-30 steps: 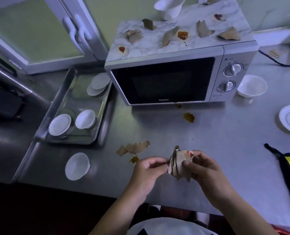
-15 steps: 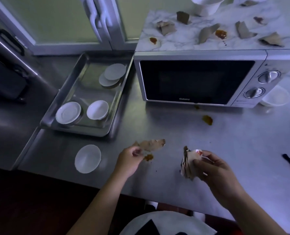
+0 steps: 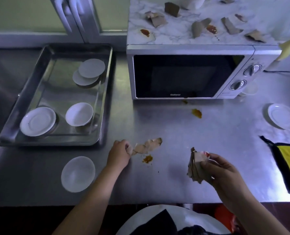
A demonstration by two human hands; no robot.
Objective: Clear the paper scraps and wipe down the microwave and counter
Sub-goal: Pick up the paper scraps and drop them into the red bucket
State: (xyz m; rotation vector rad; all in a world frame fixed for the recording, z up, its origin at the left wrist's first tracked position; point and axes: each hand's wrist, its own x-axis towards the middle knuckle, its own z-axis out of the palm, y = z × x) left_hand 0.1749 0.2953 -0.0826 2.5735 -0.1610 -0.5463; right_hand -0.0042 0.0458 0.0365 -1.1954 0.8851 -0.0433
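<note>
Brown torn paper scraps (image 3: 147,146) lie near the front edge of the stainless steel counter (image 3: 174,133), their end pinched by the left hand (image 3: 119,154), apparently to add them to the wad of gathered brown scraps (image 3: 195,168) clasped in the curled fingers of the right hand (image 3: 223,170).

- The microwave (image 3: 188,75) stands at the back of the bench (image 3: 183,133), with paper scraps (image 3: 157,20) on its top.
- A tray (image 3: 22,99) lies to its left (dishes (image 3: 37,121) inside).
- A plate (image 3: 283,118) lies right of the microwave.
- More scraps (image 3: 147,146) lie near the front edge.
</note>
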